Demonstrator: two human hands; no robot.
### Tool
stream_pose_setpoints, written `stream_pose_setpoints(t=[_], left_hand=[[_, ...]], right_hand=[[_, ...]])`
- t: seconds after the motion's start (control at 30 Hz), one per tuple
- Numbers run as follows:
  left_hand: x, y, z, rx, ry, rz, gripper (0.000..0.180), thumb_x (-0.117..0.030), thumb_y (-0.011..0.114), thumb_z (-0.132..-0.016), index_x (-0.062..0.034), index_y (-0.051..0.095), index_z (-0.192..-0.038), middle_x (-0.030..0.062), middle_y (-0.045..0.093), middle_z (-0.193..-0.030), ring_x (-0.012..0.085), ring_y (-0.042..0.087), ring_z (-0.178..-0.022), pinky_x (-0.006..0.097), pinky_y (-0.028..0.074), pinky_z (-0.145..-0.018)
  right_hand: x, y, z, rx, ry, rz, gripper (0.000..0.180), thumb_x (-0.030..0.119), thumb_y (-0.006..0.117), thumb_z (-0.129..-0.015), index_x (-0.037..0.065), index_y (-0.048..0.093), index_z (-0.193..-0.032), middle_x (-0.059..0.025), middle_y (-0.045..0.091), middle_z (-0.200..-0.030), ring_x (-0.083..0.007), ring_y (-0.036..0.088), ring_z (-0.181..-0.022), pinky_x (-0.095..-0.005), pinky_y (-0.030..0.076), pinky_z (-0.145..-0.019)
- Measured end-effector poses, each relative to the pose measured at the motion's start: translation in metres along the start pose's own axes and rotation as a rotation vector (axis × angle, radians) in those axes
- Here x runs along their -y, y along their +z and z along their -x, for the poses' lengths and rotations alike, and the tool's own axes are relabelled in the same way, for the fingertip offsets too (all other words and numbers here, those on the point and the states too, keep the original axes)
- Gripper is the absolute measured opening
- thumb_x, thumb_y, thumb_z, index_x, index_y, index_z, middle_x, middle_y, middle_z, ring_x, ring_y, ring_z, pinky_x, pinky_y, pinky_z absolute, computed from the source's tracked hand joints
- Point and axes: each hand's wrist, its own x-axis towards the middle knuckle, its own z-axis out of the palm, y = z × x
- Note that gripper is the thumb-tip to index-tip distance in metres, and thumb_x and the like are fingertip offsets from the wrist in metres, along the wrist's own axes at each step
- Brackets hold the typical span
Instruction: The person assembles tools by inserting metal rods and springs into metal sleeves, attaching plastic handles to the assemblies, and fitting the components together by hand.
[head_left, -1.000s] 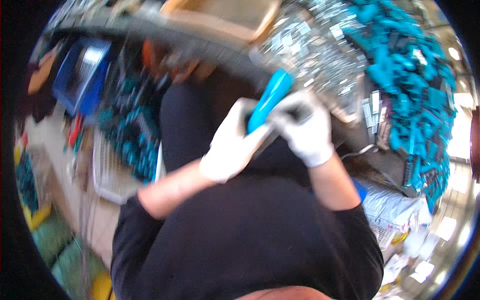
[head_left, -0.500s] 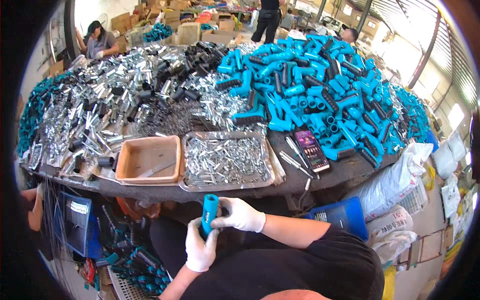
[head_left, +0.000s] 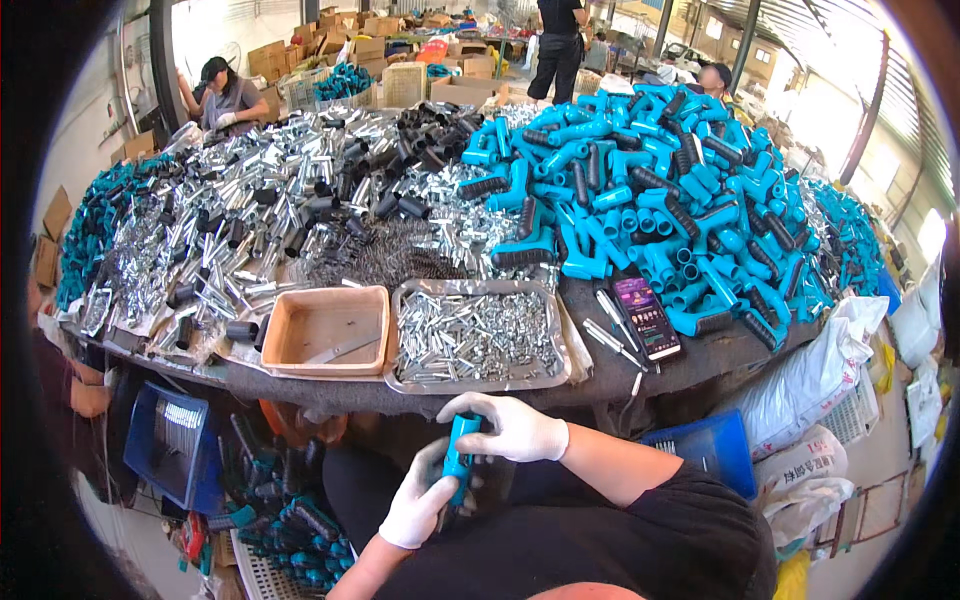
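In front of my body, near the table's front edge, a teal plastic tool handle (head_left: 461,452) with a tube-like end is held between both hands. White-gloved, my left hand (head_left: 418,505) grips its lower part, thumb laid across it. My right hand (head_left: 520,430), also gloved, is closed around the upper part, with fingers over the top end. The handle's far side is hidden by my fingers. Just beyond my hands stands a metal tray (head_left: 480,385) full of small silvery pins and parts. Left of it is an orange-tan plastic bin (head_left: 325,368) with a flat metal strip inside.
A big heap of teal handles (head_left: 640,190) covers the right of the table; silver tubes (head_left: 215,230) and black sleeves (head_left: 410,205) lie left. A phone (head_left: 645,318) and pens (head_left: 612,340) lie right. Blue crates (head_left: 165,445) and sacks flank me. A person (head_left: 228,95) sits far left.
Both hands and the teal handle have shifted right and slightly down in view. My right hand's fingers now reach over the handle's top. The whole scene shifted slightly right and down.
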Motion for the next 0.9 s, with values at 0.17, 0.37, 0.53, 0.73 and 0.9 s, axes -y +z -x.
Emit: stream_pose_setpoints(t=[0.17, 0.37, 0.53, 0.73, 0.9], left_hand=[[0.021, -0.009, -0.01, -0.102, 0.384, -0.655, 0.054, -0.012, 0.054, -0.091, 0.0006, 0.035, -0.14, 0.0117, 0.057, -0.112, 0.0134, 0.056, -0.092, 0.027, 0.047, -0.082], [0.015, -0.008, -0.006, -0.101, 0.08, -0.188, 0.056, -0.013, 0.055, -0.091, 0.0055, 0.034, -0.139, 0.0119, 0.057, -0.109, 0.0147, 0.059, -0.086, 0.028, 0.049, -0.078], [0.014, -0.01, -0.008, -0.127, 0.017, -0.058, 0.057, -0.014, 0.053, -0.091, 0.0073, 0.031, -0.139, 0.0132, 0.056, -0.106, 0.0156, 0.059, -0.079, 0.027, 0.051, -0.066], [0.019, -0.015, -0.01, -0.099, -0.01, -0.03, 0.058, -0.015, 0.053, -0.091, 0.0081, 0.03, -0.139, 0.0142, 0.056, -0.109, 0.0159, 0.059, -0.08, 0.028, 0.051, -0.067], [0.021, -0.018, -0.01, -0.106, -0.026, -0.02, 0.058, -0.013, 0.053, -0.091, 0.0083, 0.029, -0.14, 0.0149, 0.056, -0.109, 0.0167, 0.059, -0.08, 0.028, 0.051, -0.067]], right_hand=[[-0.001, 0.007, -0.006, -0.157, -0.002, 0.412, 0.043, 0.031, 0.071, -0.082, 0.004, 0.057, -0.113, -0.01, 0.063, -0.091, -0.0196, 0.063, -0.079, -0.0322, 0.051, -0.076], [0.023, -0.032, -0.011, -0.263, -0.054, 0.614, 0.035, 0.041, 0.065, -0.084, 0.01, 0.064, -0.101, -0.015, 0.066, -0.091, -0.029, 0.065, -0.085, -0.0368, 0.052, -0.075], [-0.004, -0.093, -0.03, -0.565, 0.043, 1.172, 0.026, 0.023, 0.062, -0.085, 0.012, 0.061, -0.107, -0.0174, 0.055, -0.099, -0.0337, 0.061, -0.091, -0.0433, 0.051, -0.079], [-0.032, -0.108, -0.049, -0.507, 0.098, 1.176, 0.017, 0.02, 0.062, -0.083, 0.01, 0.064, -0.097, -0.0169, 0.056, -0.095, -0.033, 0.06, -0.088, -0.0423, 0.05, -0.079], [-0.028, -0.11, -0.052, -0.578, 0.029, 1.085, 0.01, 0.019, 0.061, -0.083, 0.012, 0.066, -0.088, -0.0138, 0.057, -0.092, -0.0316, 0.06, -0.088, -0.0412, 0.049, -0.079]])
